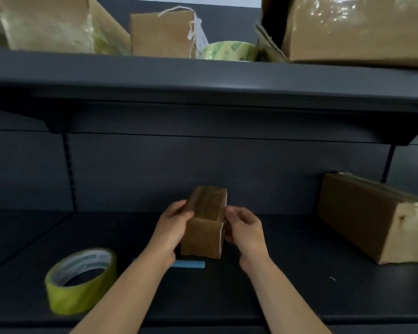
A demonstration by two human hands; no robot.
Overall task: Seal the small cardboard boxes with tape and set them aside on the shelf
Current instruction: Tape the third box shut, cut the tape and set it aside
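A small brown cardboard box stands at the middle of the dark lower shelf, with glossy tape running along its top. My left hand grips its left side, thumb over the top edge. My right hand is at its right side with curled fingers touching the box. A roll of yellow-green tape lies on the shelf to the lower left. A blue stick-like tool lies just in front of the box, partly hidden by my left wrist.
A larger taped carton lies at the right of the lower shelf. The upper shelf carries big cartons, a small box with string and another tape roll.
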